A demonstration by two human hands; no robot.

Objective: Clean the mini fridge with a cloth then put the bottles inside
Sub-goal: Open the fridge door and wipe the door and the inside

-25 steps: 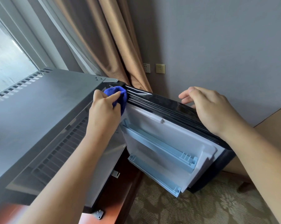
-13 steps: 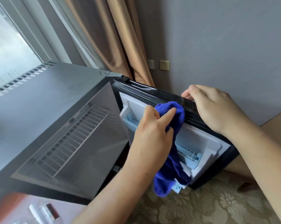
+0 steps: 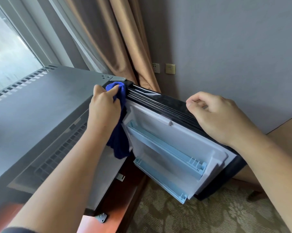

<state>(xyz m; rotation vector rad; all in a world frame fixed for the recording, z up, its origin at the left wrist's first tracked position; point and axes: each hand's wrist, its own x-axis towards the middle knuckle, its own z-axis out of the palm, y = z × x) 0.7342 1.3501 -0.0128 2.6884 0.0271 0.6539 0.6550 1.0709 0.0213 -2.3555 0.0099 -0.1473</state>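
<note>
Left hand grips the blue cloth at the hinge of the fridge door; right hand holds the door's top. If the door swings shut, it could pinch the fingers.

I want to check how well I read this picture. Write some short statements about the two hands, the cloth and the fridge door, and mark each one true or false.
1. The left hand grips a blue cloth at the hinge corner of the fridge door. True.
2. The fridge door is closed. False: it stands open, with its white inner side showing.
3. The right hand holds the top edge of the door. True.
4. Bottles stand in the door shelves. False: both light blue shelves are bare, and no bottle is in view.
5. The cloth lies spread flat on top of the fridge. False: it is bunched in the hand, and its loose end hangs down.
</note>
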